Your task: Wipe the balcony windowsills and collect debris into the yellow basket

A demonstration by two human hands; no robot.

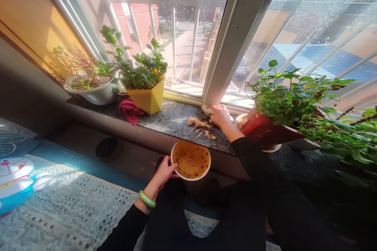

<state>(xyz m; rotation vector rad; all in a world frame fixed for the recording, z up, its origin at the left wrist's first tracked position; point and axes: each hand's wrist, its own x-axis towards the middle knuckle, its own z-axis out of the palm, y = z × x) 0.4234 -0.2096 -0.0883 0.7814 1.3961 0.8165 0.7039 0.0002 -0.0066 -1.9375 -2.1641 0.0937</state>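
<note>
My left hand [165, 173], with a green bangle [147, 199] at the wrist, grips the white rim of a small waste bin [191, 160]. The bin has a yellow-brown inside with dark squares and is held just below the front edge of the windowsill [173, 119]. On the sill, close to the window frame, my right hand [220, 115] is closed over a pale cloth-like wad [207, 109], mostly covered by the fingers. Dry plant debris [200, 124], with straw-like bits and brown flakes, lies just left of that hand, above the bin.
A yellow pot [147, 96] with a green plant, a white pot [98, 92] and a dark red cloth [129, 110] sit to the left. A red pot [259, 127] with leafy plants stands close to my right forearm. Window glass [182, 35] rises behind the sill.
</note>
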